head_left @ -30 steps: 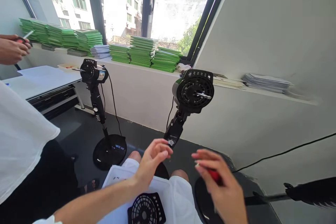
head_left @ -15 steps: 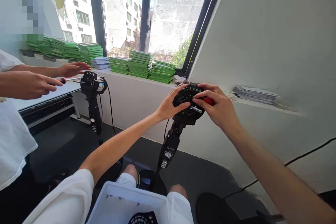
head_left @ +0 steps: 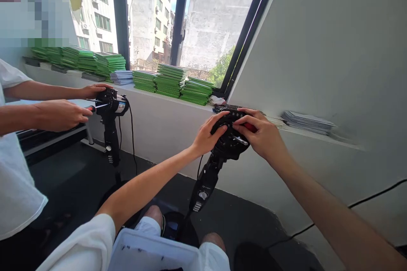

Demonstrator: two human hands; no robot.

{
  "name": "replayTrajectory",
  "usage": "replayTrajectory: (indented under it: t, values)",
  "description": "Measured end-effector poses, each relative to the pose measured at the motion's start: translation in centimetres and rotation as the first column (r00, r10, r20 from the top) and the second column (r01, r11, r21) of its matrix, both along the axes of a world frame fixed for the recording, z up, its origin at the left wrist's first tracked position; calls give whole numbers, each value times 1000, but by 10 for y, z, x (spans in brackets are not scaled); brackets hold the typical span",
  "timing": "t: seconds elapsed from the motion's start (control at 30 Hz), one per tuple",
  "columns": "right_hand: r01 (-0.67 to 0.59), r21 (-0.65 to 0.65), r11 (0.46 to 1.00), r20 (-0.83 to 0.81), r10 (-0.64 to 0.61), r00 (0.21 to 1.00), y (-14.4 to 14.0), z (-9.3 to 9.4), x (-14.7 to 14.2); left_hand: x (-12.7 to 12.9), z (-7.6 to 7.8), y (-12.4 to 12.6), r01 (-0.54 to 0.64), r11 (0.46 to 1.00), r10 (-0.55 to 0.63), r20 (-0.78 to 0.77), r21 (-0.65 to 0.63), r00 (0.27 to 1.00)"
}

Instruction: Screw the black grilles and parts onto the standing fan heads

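Observation:
A black stand fan with its round motor head [head_left: 230, 150] bare, a metal shaft [head_left: 241, 140] sticking out of the front, stands before me. My left hand [head_left: 208, 133] grips the left rim of the head, fingers on top and thumb across the front. Inside my right hand [head_left: 262, 129] lies a screwdriver with a red handle [head_left: 250, 127]; its blade cannot be made out. The thumb and fingertips of that hand are pinched against the upper front of the head. Whether they hold a small part is hidden. Down the fan's post is a control panel with a knob [head_left: 202, 195].
A white bin [head_left: 152, 239] on my lap holds small dark pieces and a black part. At left, a co-worker's hand [head_left: 68, 115] holds a red-handled screwdriver at another fan [head_left: 111, 103]. Green book stacks [head_left: 170, 80] and papers [head_left: 307, 123] line the sill. A cable [head_left: 377, 193] hangs right.
My hands keep their places on the fan head, with small finger shifts. The co-worker's screwdriver has moved right, up to the other fan's head. My view has shifted slightly.

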State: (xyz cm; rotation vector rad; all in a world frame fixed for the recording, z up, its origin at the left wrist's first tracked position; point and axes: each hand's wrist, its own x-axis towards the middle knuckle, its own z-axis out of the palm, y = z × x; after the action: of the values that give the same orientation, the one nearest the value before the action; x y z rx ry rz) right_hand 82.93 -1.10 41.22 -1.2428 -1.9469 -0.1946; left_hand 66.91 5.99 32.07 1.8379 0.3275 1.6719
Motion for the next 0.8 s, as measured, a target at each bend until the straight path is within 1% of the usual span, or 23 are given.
replayTrajectory:
  t: [0.13,0.3,0.43,0.57,0.63,0.7,0.8]
  values:
    - [13,-76,997,-19,-14,1000,4,3,1,-2,2,-1,-42,999,41,-36,-20,998]
    - [60,-123,991,-137,-77,988,7,-1,5,-7,6,-6,-68,998,66,-59,-19,996]
    - [56,-231,971,-246,-115,962,4,-3,4,-7,4,-6,-75,997,75,-63,-9,995]
    - [72,-254,965,-284,-146,948,1,-4,0,-7,3,-4,-110,994,112,-87,20,990]
    - [72,-259,963,-302,-151,941,1,-3,-2,-9,7,-2,-139,989,145,-122,55,982]
    - [67,-265,962,-321,-153,935,2,-3,-4,-15,16,2,-143,983,163,-187,117,969]
    - [66,-272,960,-338,-159,928,5,-3,-4,-24,31,10,-82,977,141,-312,196,939]
